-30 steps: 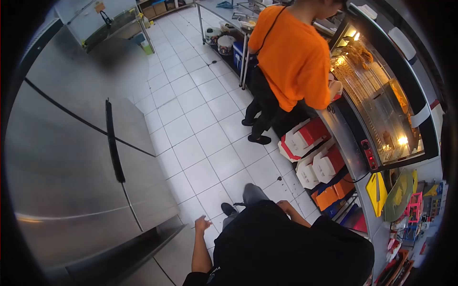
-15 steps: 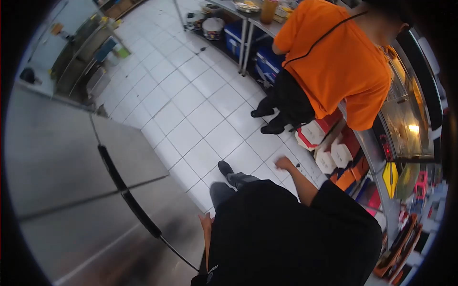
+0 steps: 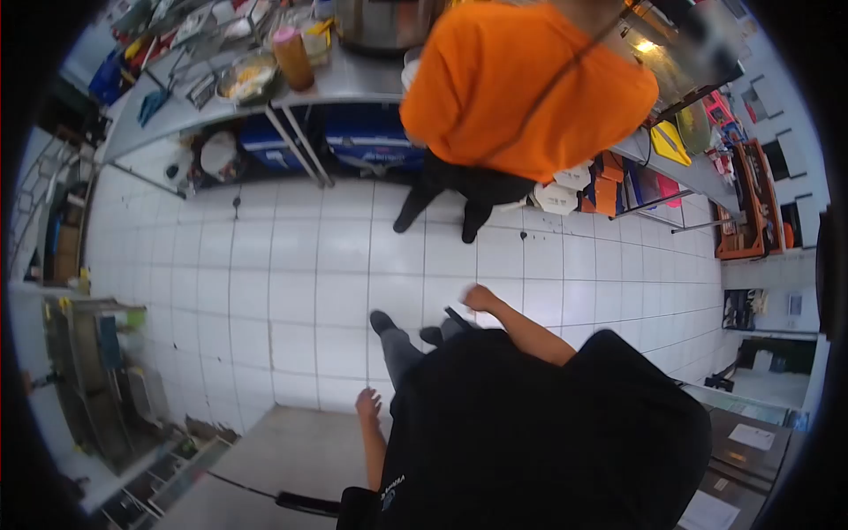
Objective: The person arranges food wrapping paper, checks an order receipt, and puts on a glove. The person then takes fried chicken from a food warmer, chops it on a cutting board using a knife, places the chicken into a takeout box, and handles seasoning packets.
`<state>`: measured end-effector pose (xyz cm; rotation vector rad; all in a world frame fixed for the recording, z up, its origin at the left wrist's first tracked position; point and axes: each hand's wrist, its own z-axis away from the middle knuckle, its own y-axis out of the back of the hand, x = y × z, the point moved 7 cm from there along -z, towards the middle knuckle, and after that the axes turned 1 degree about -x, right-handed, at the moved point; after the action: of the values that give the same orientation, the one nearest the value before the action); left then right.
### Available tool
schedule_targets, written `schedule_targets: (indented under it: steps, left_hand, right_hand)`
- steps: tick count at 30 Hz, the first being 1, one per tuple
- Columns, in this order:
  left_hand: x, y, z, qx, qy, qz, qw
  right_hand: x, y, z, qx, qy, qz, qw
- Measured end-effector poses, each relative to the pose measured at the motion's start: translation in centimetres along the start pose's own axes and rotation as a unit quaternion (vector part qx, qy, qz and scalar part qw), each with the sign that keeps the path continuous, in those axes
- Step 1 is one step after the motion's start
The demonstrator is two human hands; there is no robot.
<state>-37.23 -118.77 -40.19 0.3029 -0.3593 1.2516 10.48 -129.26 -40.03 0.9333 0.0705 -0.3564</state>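
The left grip hangs loosely open just beside the steel cabinet, fingers slightly apart, forearm lowered; contact with the cabinet cannot be told. Farther from the cabinet, the right grip has curled fingers, whether fully closed unclear, its arm bent forward above the tiled floor. Across from the cabinet stands the desk.

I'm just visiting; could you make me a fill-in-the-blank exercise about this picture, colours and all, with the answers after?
1. The co-worker's shirt is the colour ____.
2. Of left and right, the wearer's grip nearest that shirt is the ____.
3. The bottle on the table has a cap coloured ____.
4. The floor tiles are the colour ____.

Missing words: orange; right; pink; white.
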Motion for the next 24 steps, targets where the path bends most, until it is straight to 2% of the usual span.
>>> schedule_targets:
  steps: [1,2,3,4,5,6,7,8,10,11,13,15,17,19,21,22,24]
  left_hand:
    - [4.4,0.9,-0.7,0.01,-0.024,0.012,1.0]
    - [8.7,1.3,-1.2,0.017,-0.065,0.006,0.998]
    - [13.2,1.6,-1.4,0.023,-0.105,-0.001,0.994]
    - [17.2,1.4,-1.0,0.019,-0.131,-0.003,0.991]
    - [20.4,0.9,-0.5,0.015,-0.155,-0.002,0.988]
    - [22.6,0.3,-0.1,0.014,-0.159,0.008,0.987]
    - [24.5,-0.4,0.1,0.013,-0.163,0.017,0.986]
    - [25.5,-1.0,0.0,0.009,-0.168,0.028,0.985]
    - [25.1,-2.7,-0.4,-0.023,-0.151,0.017,0.988]
    - [24.3,-3.8,-0.4,-0.039,-0.14,0.015,0.989]
    - [19.0,-4.1,-2.8,-0.091,-0.131,-0.046,0.986]
    - [11.0,-3.1,-7.3,-0.165,-0.106,-0.217,0.956]
    - [8.1,-3.7,-5.7,-0.1,-0.146,-0.449,0.876]
    - [6.7,-5.0,-2.9,-0.099,-0.055,-0.371,0.922]
    - [6.9,-6.4,-2.0,-0.124,-0.04,-0.305,0.943]
    - [6.6,-6.9,-1.7,-0.121,-0.032,-0.312,0.942]
    - [6.3,-7.8,-1.9,-0.116,-0.017,-0.326,0.938]
  right_hand:
    - [2.3,-1.8,2.8,-0.057,-0.027,0.078,0.995]
    - [5.7,-5.4,5.1,-0.098,-0.115,0.059,0.987]
    - [6.1,-5.6,8.6,-0.112,-0.126,0.071,0.983]
    - [7.2,-6.5,10.8,-0.192,-0.184,-0.033,0.963]
    - [7.5,-6.2,13.0,-0.179,-0.257,-0.186,0.931]
    - [6.5,-5.8,13.5,-0.174,-0.18,-0.023,0.968]
    - [5.1,-3.7,14.3,-0.17,-0.197,-0.022,0.965]
    - [5.0,-4.8,13.8,-0.108,-0.192,-0.07,0.973]
    - [4.2,-7.1,13.0,-0.018,-0.173,-0.138,0.975]
    - [2.8,-5.5,12.1,-0.019,-0.228,-0.252,0.94]
    - [-0.7,-1.0,10.7,0.023,-0.339,-0.464,0.818]
    - [-4.7,4.0,7.0,0.028,-0.289,-0.464,0.837]
    - [-7.7,7.7,3.2,-0.025,-0.246,-0.436,0.865]
    - [-9.5,10.6,0.1,-0.058,-0.219,-0.426,0.876]
    - [-10.8,13.2,-3.1,-0.059,-0.213,-0.438,0.871]
    - [-11.6,15.5,-4.2,-0.029,-0.18,-0.424,0.887]
    - [-11.5,15.1,-6.1,0.006,-0.178,-0.407,0.896]
